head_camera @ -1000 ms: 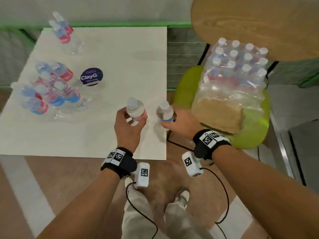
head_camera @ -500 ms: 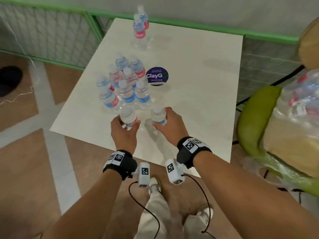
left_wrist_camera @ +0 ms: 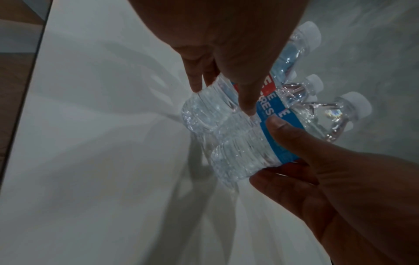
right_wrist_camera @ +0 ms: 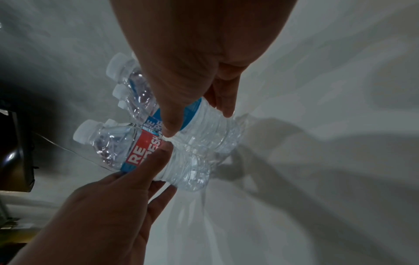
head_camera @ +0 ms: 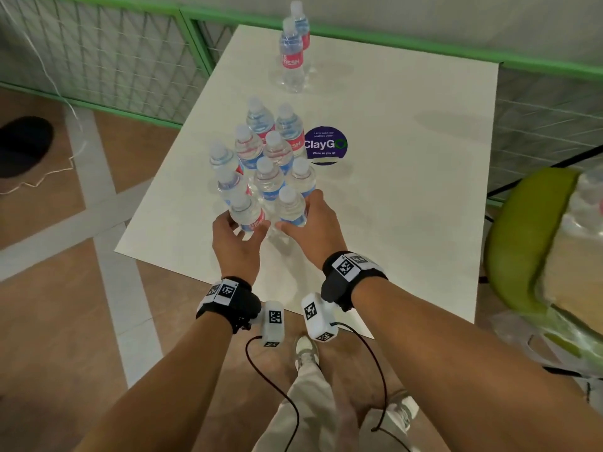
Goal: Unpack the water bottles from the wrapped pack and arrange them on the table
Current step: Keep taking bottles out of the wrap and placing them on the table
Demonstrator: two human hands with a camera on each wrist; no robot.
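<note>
On the white table (head_camera: 408,207) several clear water bottles (head_camera: 261,151) with white caps stand upright in a tight cluster. At the cluster's near end my left hand (head_camera: 236,243) grips a red-labelled bottle (head_camera: 247,214) (left_wrist_camera: 204,111) round its lower body. Right beside it, my right hand (head_camera: 313,230) grips a blue-labelled bottle (head_camera: 291,208) (right_wrist_camera: 211,129). Both bottles are upright, side by side, and low over or on the table. The wrapped pack (head_camera: 584,203) shows only partly at the right edge.
Two more bottles (head_camera: 292,57) stand at the table's far edge. A round purple ClayGo sticker (head_camera: 325,145) lies right of the cluster. The pack rests on a green chair (head_camera: 522,239) to the right. A green-framed mesh fence (head_camera: 130,60) runs behind the table.
Both hands have carried their bottles from near the pack, forward and left, up against the cluster. My view has swung left, so the pack now sits at the right edge.
</note>
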